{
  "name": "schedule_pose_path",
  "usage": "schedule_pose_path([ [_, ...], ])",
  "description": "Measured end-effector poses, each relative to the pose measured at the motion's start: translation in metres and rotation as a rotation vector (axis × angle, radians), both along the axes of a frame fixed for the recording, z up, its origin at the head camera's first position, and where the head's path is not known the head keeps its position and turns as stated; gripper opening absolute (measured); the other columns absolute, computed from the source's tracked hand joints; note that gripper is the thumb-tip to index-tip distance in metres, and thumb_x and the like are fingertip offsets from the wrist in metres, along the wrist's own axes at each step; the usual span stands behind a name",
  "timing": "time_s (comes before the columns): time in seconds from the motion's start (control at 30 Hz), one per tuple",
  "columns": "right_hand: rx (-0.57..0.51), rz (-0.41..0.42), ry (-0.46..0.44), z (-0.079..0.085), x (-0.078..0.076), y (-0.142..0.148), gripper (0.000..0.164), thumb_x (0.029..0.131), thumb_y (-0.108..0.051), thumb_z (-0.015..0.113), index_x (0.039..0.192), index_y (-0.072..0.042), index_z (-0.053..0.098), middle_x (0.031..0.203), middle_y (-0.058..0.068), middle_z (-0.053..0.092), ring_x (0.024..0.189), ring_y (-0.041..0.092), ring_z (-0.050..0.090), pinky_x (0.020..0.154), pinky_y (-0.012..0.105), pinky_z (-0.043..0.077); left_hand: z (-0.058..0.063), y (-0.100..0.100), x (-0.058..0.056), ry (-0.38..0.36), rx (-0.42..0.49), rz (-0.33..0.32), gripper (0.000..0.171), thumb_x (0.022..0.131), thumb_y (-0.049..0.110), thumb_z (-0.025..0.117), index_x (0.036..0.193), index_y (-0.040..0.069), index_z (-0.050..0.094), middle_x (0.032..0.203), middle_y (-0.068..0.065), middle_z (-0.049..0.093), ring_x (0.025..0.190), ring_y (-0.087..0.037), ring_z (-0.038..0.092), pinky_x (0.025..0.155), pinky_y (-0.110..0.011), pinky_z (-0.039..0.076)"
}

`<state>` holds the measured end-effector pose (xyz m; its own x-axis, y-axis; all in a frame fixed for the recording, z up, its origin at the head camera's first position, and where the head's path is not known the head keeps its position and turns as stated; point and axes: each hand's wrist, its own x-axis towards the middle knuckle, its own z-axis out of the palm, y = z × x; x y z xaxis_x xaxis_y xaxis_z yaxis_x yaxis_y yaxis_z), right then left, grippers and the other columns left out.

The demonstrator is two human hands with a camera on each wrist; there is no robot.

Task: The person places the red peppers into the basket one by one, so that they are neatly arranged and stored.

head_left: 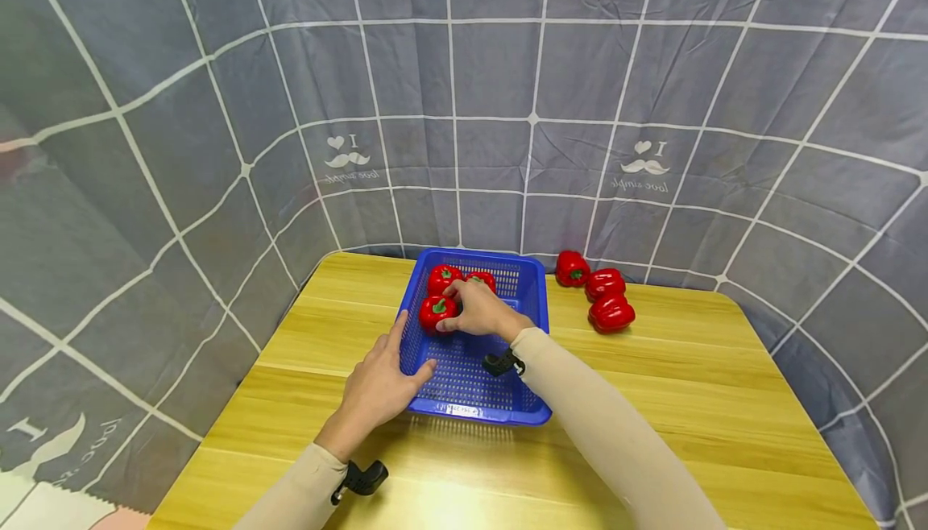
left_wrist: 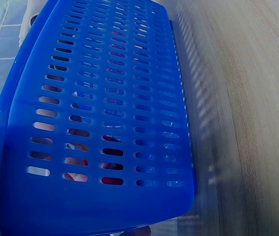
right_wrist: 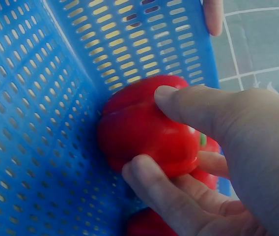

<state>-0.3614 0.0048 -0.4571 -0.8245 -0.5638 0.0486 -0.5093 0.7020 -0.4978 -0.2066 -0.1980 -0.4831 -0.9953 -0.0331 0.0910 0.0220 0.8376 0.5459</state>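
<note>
A blue plastic basket (head_left: 532, 416) stands on the table with red bell peppers inside. My right hand (head_left: 480, 310) reaches into it and grips a bell pepper (head_left: 435, 314). Thumb and fingertips hold that pepper from both sides in the right wrist view, low against the perforated wall. Two more peppers, a left one (head_left: 443, 278) and a right one (head_left: 482, 279), lie behind it, the right one partly hidden by my hand. My left hand (head_left: 380, 381) rests at the basket's near left corner, fingers stretched along the left rim. Its fingertips are mostly hidden in the left wrist view.
Three red bell peppers, including the nearest one (head_left: 611, 313), lie on the wooden table (head_left: 689, 401) to the right of the basket. A grey curtain (head_left: 493, 151) with white lines hangs behind and around the table.
</note>
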Motion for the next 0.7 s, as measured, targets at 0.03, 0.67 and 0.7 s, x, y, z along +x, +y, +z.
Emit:
schedule_pose_path([
  [0.03,-0.005,0.001,-0.004,0.0,0.0,0.0,0.065,0.099,-0.037,0.095,0.148,-0.002,0.071,0.142,0.018,0.079,0.136,0.036,0.068,0.12,0.052,0.059,0.0,0.0,0.0,-0.001,-0.001,0.0,0.104,0.107,0.054,0.076,0.187,0.013,0.024,0.165,-0.032,0.062,0.13,-0.059,0.076,0.1,-0.072,0.067],
  [0.67,-0.024,0.016,-0.005,0.013,0.007,0.006,0.064,0.102,-0.032,0.092,0.153,-0.002,0.068,0.14,0.023,0.08,0.136,0.039,0.071,0.119,0.054,0.062,0.005,0.004,0.002,-0.01,0.0,0.006,0.105,0.107,0.052,0.077,0.188,0.013,0.022,0.166,-0.032,0.062,0.135,-0.058,0.074,0.105,-0.074,0.065],
  [0.7,-0.028,0.016,-0.006,0.013,0.007,0.006,0.063,0.102,-0.032,0.092,0.153,-0.002,0.068,0.139,0.023,0.08,0.135,0.039,0.071,0.119,0.054,0.062,0.005,0.004,0.001,-0.01,0.0,0.005,0.105,0.107,0.052,0.077,0.188,0.013,0.022,0.166,-0.032,0.062,0.135,-0.059,0.074,0.105,-0.074,0.065],
])
